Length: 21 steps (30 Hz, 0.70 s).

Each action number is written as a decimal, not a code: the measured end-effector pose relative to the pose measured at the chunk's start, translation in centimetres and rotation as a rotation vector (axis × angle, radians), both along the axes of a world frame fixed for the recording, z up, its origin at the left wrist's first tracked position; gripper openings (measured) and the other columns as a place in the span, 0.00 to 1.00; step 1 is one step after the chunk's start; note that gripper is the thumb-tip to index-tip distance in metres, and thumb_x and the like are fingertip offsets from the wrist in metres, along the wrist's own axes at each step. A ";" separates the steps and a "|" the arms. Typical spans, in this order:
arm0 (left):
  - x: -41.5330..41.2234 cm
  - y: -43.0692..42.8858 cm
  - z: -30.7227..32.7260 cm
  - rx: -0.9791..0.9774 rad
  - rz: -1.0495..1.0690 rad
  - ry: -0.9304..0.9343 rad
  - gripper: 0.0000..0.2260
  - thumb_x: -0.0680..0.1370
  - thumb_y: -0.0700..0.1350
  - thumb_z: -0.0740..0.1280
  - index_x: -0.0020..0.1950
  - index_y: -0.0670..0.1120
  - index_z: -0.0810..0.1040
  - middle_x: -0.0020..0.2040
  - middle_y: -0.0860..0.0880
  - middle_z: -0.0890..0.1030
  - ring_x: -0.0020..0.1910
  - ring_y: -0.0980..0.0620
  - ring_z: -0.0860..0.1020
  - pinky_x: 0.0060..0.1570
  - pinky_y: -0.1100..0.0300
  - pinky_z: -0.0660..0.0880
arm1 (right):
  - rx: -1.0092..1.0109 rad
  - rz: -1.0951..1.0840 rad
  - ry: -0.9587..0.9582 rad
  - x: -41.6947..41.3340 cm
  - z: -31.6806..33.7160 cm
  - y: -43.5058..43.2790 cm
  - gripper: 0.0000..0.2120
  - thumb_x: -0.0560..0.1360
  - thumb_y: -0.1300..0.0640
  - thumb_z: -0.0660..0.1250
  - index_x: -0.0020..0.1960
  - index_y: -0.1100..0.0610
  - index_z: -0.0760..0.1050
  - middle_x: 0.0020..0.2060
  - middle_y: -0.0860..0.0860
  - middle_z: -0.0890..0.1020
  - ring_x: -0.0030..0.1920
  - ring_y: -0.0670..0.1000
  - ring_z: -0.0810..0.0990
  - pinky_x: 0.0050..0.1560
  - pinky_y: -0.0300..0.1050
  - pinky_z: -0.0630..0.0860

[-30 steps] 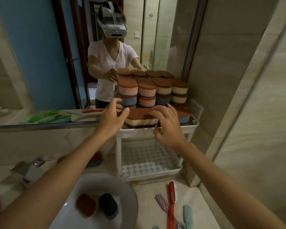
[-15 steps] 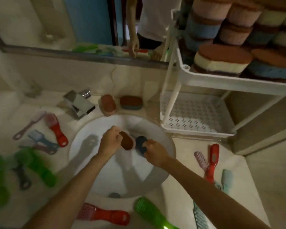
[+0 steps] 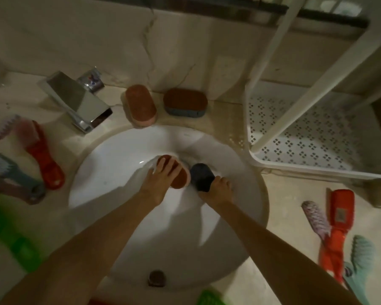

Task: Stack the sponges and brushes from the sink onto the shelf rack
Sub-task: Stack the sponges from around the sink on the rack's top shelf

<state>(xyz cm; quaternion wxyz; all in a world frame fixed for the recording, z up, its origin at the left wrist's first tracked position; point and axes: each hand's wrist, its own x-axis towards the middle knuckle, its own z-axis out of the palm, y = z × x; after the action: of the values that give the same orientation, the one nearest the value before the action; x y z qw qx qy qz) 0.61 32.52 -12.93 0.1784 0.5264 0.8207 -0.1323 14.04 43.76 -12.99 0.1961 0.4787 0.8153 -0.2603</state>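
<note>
Both my hands are down in the white sink [image 3: 110,172]. My left hand [image 3: 158,181] lies over a brown-topped sponge [image 3: 178,180], with fingers and thumb curled round its sides. Just to the right, my right hand [image 3: 220,190] grips the near end of a dark blue sponge [image 3: 201,176]. On the counter behind the sink lie two more sponges, one brown and pink [image 3: 140,105], one brown and blue [image 3: 185,105]. The white shelf rack [image 3: 304,166] stands at the right; only its perforated lower tray and legs are in view.
A chrome faucet [image 3: 75,100] juts over the sink's back left. Brushes lie on the counter: red [image 3: 42,155], blue and purple ones at the left, green ones at the lower left, a red brush [image 3: 339,221] with pink and teal ones at the right.
My hands left the sponges on the rack's top shelf and dropped into the sink. The view tilted down. Each hand now grips a sponge in the basin.
</note>
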 end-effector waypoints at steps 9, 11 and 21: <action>-0.4 1.9 -1.8 -0.028 -0.054 0.052 0.38 0.73 0.46 0.69 0.77 0.46 0.49 0.78 0.43 0.50 0.77 0.41 0.50 0.73 0.46 0.55 | -0.042 -0.255 0.244 -0.7 -0.8 0.8 0.27 0.69 0.58 0.71 0.61 0.63 0.61 0.60 0.61 0.74 0.62 0.62 0.72 0.60 0.55 0.73; -0.7 2.3 -1.5 -0.020 -0.097 0.055 0.37 0.73 0.46 0.69 0.76 0.48 0.51 0.77 0.43 0.54 0.76 0.42 0.54 0.71 0.47 0.58 | -0.043 -0.254 0.272 -0.5 -0.7 1.0 0.27 0.70 0.61 0.69 0.63 0.63 0.61 0.59 0.62 0.75 0.60 0.63 0.74 0.58 0.54 0.73; -0.8 2.4 2.5 0.085 0.024 0.083 0.34 0.71 0.48 0.71 0.71 0.43 0.58 0.71 0.42 0.64 0.72 0.43 0.61 0.74 0.49 0.51 | 0.044 -0.154 0.408 1.9 2.7 -0.3 0.19 0.67 0.64 0.69 0.48 0.59 0.60 0.49 0.61 0.76 0.50 0.62 0.77 0.42 0.51 0.74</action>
<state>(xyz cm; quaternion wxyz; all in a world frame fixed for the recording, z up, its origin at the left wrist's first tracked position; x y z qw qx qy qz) -0.16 34.89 -10.47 0.1230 0.5179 0.8385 -0.1168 15.90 43.49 -10.26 -0.0038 0.4809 0.8046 -0.3483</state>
